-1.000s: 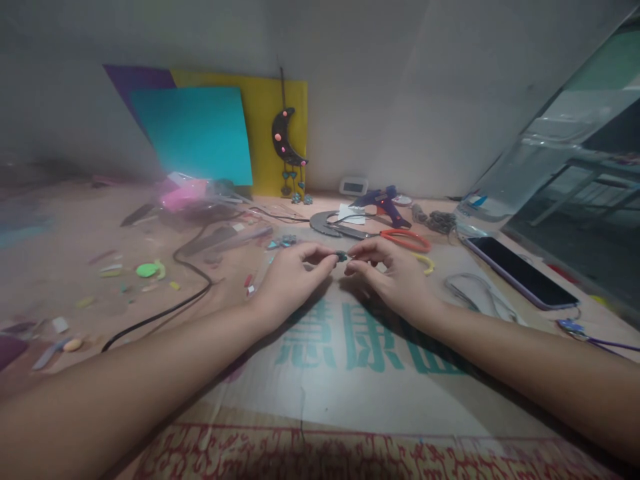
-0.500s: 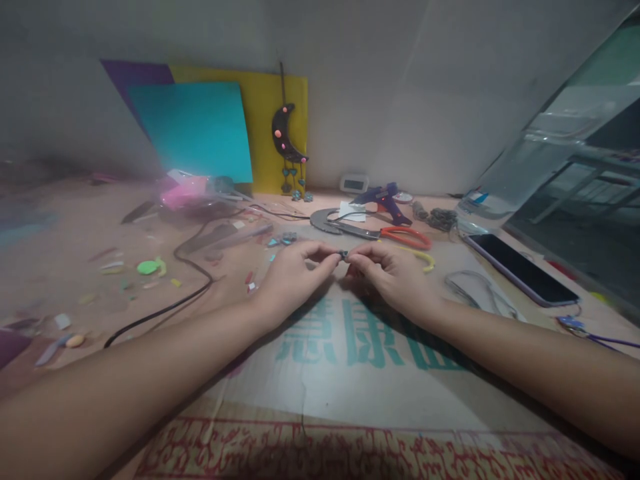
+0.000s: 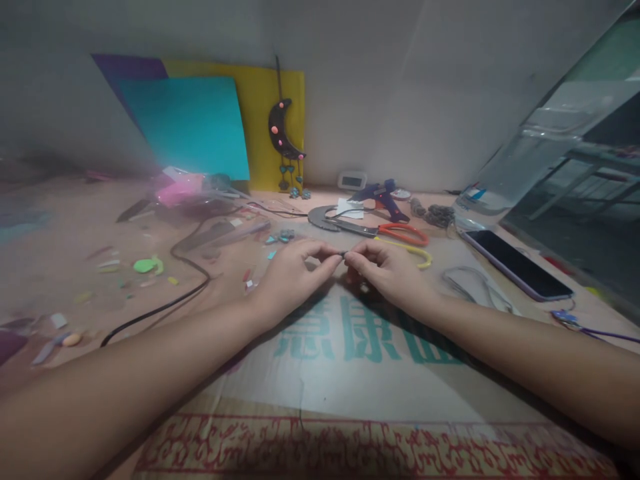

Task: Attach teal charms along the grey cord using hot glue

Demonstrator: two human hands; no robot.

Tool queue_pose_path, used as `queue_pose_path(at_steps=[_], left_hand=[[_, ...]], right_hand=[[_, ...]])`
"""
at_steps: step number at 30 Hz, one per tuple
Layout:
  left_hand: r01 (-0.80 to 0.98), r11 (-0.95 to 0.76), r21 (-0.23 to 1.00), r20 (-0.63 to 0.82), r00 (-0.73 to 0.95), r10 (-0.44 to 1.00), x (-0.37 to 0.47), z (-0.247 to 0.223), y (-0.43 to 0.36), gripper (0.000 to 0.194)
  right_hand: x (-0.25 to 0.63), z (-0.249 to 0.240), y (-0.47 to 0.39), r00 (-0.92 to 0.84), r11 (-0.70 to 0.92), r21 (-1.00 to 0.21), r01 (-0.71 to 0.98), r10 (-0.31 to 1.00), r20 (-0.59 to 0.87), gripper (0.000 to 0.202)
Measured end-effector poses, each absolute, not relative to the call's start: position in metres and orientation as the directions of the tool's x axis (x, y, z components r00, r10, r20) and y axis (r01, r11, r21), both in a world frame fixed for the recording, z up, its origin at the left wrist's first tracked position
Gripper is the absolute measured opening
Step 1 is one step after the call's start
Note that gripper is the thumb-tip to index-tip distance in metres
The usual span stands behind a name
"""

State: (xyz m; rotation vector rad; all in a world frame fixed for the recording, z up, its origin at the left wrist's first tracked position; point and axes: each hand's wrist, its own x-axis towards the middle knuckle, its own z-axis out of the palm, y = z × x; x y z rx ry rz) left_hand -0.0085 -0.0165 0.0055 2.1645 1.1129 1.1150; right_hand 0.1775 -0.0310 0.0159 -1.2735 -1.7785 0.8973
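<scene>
Between the fingertips of both hands is a tiny dark piece, mostly hidden. My left hand pinches it from the left, thumb and forefinger together. From the right, my right hand closes its fingertips on the same piece. Both hands are over a whitish sheet with large green characters. Just behind them lie scissors with an orange handle and a yellow handle. Small blue-grey pieces rest behind my left hand.
A purple glue gun and a small white display stand at the back. Coloured sheets and a dark moon ornament lean on the wall. A phone lies right. A black cable and scraps are left.
The dark piece shows less between my fingertips, which look slightly closer together. The whole view has shifted a little, with the background sitting slightly higher and further left.
</scene>
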Motion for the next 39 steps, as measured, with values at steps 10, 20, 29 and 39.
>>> queue_pose_path(at_steps=[10,20,29,39], left_hand=[[0.392,-0.463,0.795,0.366,0.298,0.882,-0.006,0.010,-0.018,0.015],[0.367,-0.431,0.824,0.344,0.281,0.896,-0.007,0.009,-0.016,0.016],[0.364,-0.423,0.830,0.341,0.268,0.901,-0.007,0.006,-0.013,0.017],[0.372,-0.440,0.817,0.354,0.277,0.893,-0.006,0.007,-0.014,0.016]], right_hand=[[0.180,0.014,-0.030,-0.240,0.324,-0.833,0.449,0.942,0.236,0.029],[0.183,0.007,-0.023,-0.220,0.484,-0.824,0.294,0.873,0.435,0.037],[0.181,0.008,-0.024,-0.200,0.416,-0.818,0.397,0.909,0.366,0.015],[0.180,0.010,-0.026,-0.178,0.427,-0.828,0.364,0.904,0.388,0.023]])
